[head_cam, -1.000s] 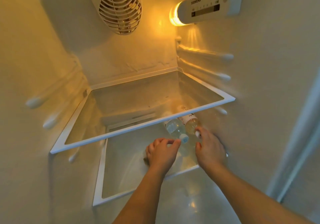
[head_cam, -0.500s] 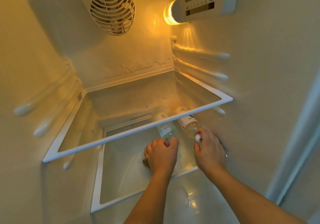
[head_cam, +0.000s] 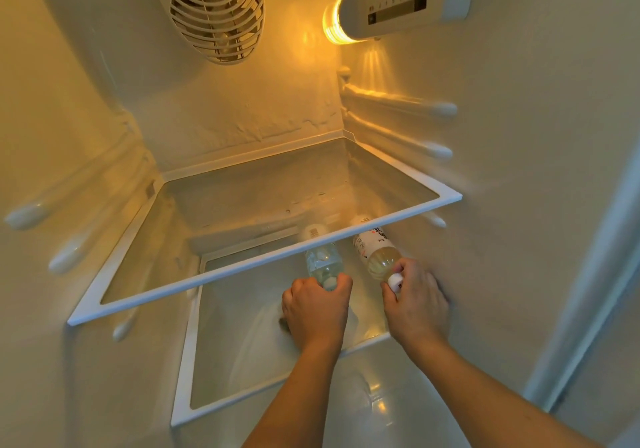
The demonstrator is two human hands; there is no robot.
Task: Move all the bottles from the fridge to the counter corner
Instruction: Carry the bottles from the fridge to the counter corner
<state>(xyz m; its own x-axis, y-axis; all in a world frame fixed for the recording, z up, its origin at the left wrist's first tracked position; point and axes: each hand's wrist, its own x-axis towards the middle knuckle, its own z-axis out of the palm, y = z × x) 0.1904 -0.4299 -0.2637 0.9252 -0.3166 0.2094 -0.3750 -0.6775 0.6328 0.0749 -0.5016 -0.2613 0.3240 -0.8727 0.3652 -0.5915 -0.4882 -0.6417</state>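
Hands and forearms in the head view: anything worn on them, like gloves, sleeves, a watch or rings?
Nothing visible. The left hand and right hand are bare, without gloves. Both forearms are uncovered up to the frame edge, so no sleeve shows. No watch, band or ring can be seen on the sides facing the camera.

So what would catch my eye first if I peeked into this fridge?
Probably the glowing yellow lamp at the top right, beside the round white fan grille. Below the upper glass shelf, two clear plastic bottles lie on their sides: the left hand grips the colourless bottle, the right hand the yellowish labelled bottle.
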